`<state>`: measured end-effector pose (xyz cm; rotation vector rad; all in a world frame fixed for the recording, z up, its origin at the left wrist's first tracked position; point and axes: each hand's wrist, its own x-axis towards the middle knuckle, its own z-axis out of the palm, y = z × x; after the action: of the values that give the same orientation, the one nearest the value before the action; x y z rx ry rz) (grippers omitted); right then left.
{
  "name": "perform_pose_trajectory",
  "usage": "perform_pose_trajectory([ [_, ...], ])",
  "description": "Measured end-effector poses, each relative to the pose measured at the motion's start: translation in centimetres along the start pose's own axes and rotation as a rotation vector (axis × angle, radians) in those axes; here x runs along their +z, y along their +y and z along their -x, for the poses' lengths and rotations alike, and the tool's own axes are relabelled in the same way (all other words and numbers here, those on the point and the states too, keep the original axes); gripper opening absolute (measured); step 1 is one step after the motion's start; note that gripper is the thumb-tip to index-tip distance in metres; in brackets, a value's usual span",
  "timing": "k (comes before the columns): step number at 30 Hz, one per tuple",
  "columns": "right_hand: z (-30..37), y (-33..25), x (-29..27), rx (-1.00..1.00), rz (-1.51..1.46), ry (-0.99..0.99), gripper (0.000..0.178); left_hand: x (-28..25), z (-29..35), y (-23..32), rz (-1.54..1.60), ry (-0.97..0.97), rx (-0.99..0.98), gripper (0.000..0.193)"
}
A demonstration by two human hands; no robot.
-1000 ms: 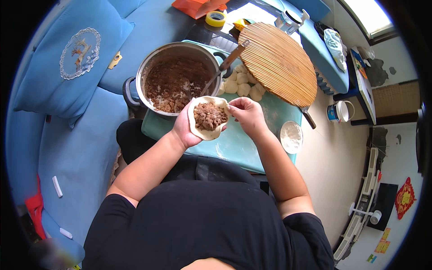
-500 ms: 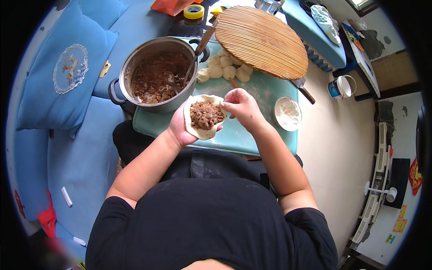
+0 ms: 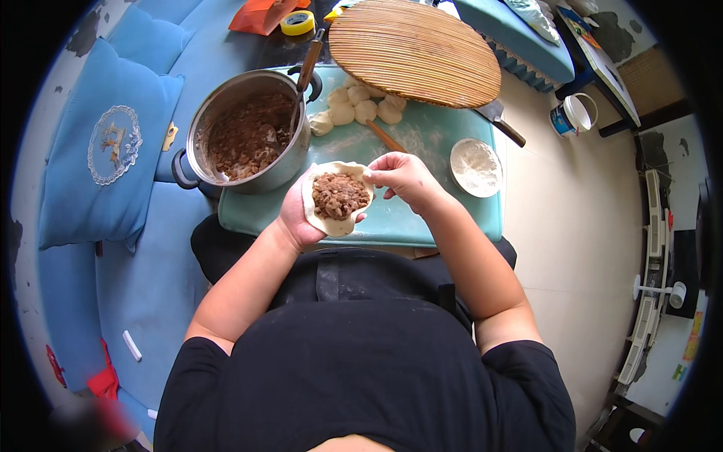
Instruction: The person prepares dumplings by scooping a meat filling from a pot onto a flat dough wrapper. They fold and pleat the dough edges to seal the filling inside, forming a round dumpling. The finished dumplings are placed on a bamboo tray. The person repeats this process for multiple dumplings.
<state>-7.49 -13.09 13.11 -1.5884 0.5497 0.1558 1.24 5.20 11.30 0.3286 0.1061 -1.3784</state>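
Since the earlier frames the head view had tilted a little, so the pot and the round mat sat higher and farther left in the picture, while the two hands had stayed together over the near edge of the worktop and the right hand had crept onto the wrapper's rim.

In the head view, the left hand (image 3: 297, 218) lay palm up, fingers curled loosely into a cup, carrying the dough wrapper (image 3: 337, 197) with its mound of brown meat filling (image 3: 340, 194). The wrapper lay flat and open, roughly round, with no clear long axis. The right hand (image 3: 407, 177) sat just to its right, thumb and forefinger nearly closed in a pinch on the wrapper's upper right edge; the other fingers were folded in. So the rim to be worked lay directly at the right fingers' tips, and the filling just left of them.

Behind the hands stood the steel pot (image 3: 248, 139) of filling with a wooden-handled spoon (image 3: 307, 68) in it, dough lumps (image 3: 358, 111) on the teal worktop (image 3: 422, 218), a rolling pin (image 3: 385, 137), a bowl of flour (image 3: 476, 167) and a woven round mat (image 3: 414, 51).
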Motion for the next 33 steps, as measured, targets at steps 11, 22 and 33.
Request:
perform_pose_trajectory([
  [11, -0.6, 1.2, -0.1, -0.264, 0.280, 0.157, 0.020, -0.3, -1.1, 0.2, -0.003, 0.099, 0.028, 0.050],
  [22, -0.9, 0.4, -1.6, -0.082, 0.116, 0.006, 0.016, -0.5, -1.9, 0.4, -0.034, 0.034, 0.009, 0.048],
  [33, -2.1, 0.1, -1.0, -0.127, 0.100, -0.059, 0.022, -1.4, -1.8, 1.0, -0.040, 0.029, -0.092, 0.046],
])
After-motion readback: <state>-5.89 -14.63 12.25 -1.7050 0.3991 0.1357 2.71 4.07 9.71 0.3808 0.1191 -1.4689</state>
